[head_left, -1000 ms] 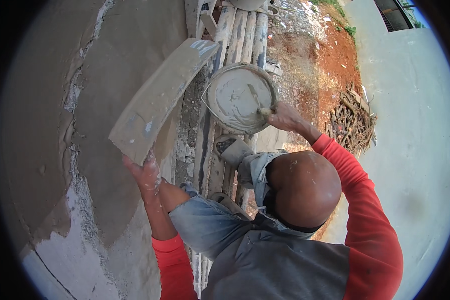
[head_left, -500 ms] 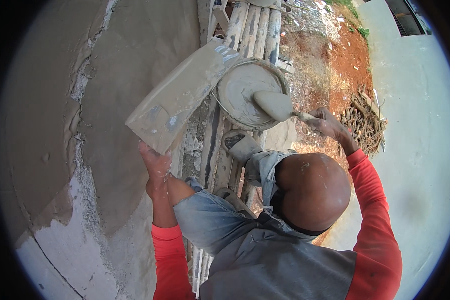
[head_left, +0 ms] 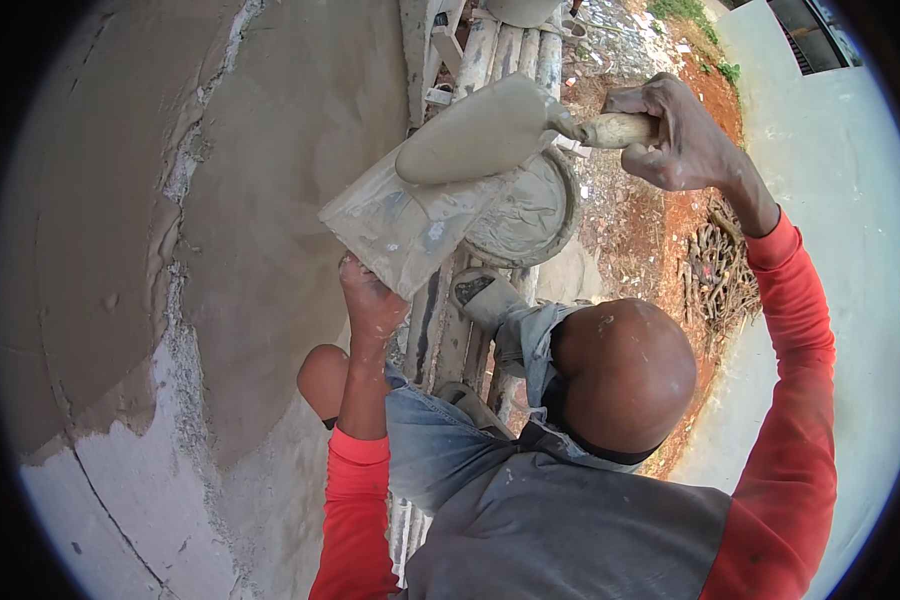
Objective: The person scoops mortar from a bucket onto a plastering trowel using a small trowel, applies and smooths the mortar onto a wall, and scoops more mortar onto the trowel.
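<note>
My right hand [head_left: 675, 135] is closed around the wooden handle of a trowel [head_left: 475, 135]. The trowel's rounded blade lies over the upper part of a flat, mortar-smeared plasterer's hawk [head_left: 395, 225]. At the hawk's lower edge my left hand [head_left: 373, 298] grips it, with the fingers partly hidden beneath. Behind and right of the hawk is a round bucket [head_left: 572, 200] of wet grey mortar [head_left: 520, 215], partly covered by the hawk and the blade.
I am on a platform of wooden poles [head_left: 425, 325], knees bent. A wall [head_left: 270, 180], partly coated in grey plaster with a rough vertical seam, runs along the left. Another container [head_left: 523, 10] stands at the far end. Below right are red soil and a pile of sticks [head_left: 720, 265].
The trowel has come up out of the bucket and over the hawk, my right hand rising with it. My left hand and the hawk have shifted right and slightly up.
</note>
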### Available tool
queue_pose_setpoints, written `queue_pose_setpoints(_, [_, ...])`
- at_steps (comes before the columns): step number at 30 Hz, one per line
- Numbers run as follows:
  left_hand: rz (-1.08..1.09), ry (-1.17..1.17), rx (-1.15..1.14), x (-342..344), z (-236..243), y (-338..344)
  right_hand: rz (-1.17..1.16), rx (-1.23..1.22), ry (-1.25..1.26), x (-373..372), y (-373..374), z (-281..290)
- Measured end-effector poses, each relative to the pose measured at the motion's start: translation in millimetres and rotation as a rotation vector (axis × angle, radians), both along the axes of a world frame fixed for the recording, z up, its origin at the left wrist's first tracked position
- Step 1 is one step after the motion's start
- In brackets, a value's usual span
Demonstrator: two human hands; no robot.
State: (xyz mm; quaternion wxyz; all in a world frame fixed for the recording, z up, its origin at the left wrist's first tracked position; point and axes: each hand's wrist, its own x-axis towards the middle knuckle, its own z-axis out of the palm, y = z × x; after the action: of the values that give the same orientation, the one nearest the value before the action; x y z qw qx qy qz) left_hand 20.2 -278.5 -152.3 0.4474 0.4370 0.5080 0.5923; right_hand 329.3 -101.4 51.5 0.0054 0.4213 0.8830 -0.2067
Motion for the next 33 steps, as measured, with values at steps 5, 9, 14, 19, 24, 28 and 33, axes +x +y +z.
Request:
queue_pose_setpoints(5, [0.027, 0.006, 0.055, 6.2, 9.0, -1.1, 0.118, 0.546, 0.040, 22.7, 9.6, 0.2])
queue_pose_setpoints(9, [0.050, -0.022, 0.137, 12.8, 20.9, -2.3, 0.104, 0.708, -0.038, 43.5, 14.9, 8.9])
queue_pose_setpoints(14, [0.163, 0.025, 0.020, 11.2, 11.4, -9.5, -0.098, 0.314, 0.171, 31.8, -8.4, 12.2])
queue_pose_setpoints(19, [0.269, 0.056, 0.170, -14.2, -43.2, -31.5, -0.478, -0.183, 0.449, 63.3, -42.1, -0.3])
queue_pose_setpoints(24, [0.379, 0.076, -0.062, -23.5, -21.8, -29.4, -0.605, -0.219, 0.322, 103.3, -73.9, -52.1])
queue_pose_setpoints(28, [0.400, -0.038, 0.001, -23.6, -17.3, -29.9, -0.388, 0.185, 0.014, 79.6, -93.8, -75.5])
queue_pose_setpoints(33, [0.396, 0.171, 0.055, -44.4, -31.3, -36.6, -0.060, 0.435, -0.353, 72.1, -101.6, -136.8])
